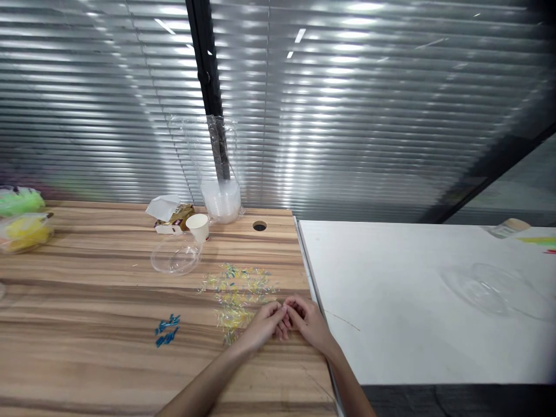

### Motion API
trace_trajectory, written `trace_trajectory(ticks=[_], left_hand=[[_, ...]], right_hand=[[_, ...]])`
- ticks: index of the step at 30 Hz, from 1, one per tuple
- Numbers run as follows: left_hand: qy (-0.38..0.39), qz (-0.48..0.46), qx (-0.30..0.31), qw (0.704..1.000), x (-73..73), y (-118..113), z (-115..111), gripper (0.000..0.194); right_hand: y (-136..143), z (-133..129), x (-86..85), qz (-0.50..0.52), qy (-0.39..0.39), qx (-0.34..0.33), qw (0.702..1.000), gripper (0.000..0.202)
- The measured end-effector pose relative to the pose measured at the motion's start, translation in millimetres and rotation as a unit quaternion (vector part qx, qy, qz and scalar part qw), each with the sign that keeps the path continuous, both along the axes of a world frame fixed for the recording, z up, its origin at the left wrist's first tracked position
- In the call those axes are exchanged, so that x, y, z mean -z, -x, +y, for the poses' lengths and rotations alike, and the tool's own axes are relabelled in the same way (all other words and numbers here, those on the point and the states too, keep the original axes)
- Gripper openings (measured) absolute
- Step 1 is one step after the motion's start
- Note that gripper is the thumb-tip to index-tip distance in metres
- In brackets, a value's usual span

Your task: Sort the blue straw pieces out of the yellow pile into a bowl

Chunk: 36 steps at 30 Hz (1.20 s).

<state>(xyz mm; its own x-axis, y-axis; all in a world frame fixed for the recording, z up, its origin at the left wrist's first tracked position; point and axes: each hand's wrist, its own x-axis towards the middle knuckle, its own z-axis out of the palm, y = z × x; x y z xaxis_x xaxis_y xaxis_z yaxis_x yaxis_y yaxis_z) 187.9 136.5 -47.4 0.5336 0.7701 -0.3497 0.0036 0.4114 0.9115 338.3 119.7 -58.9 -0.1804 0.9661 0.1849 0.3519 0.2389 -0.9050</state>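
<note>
My left hand (266, 324) and my right hand (307, 322) meet at the fingertips over the wooden table's right edge. Both are closed in a pinch; whatever lies between the fingers is too small to name. A thin strand (343, 319) shows to the right of my right hand, over the white table. Just left of and behind my hands, many small yellow, clear and blue pieces (237, 298) are spread on the wood. Farther left lies a small group of blue pieces (167, 330).
A clear plastic dish (176, 255), a paper cup (198, 227), a tissue pack (176, 219) and bagged clear containers (222, 200) stand behind. Yellow (28, 233) and green (19, 201) bags sit far left. The white table (369, 278) holds clear lids (489, 296).
</note>
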Motion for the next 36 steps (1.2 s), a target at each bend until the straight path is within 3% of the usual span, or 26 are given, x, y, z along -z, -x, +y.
trace_trajectory(ticks=[36], left_hand=[[-0.009, 0.001, 0.004, 1.000, -1.2, -0.8, 0.0, 0.049]], right_hand=[[-0.8, 0.4, 1.1, -0.016, 0.005, 0.011, 1.000, 0.016]])
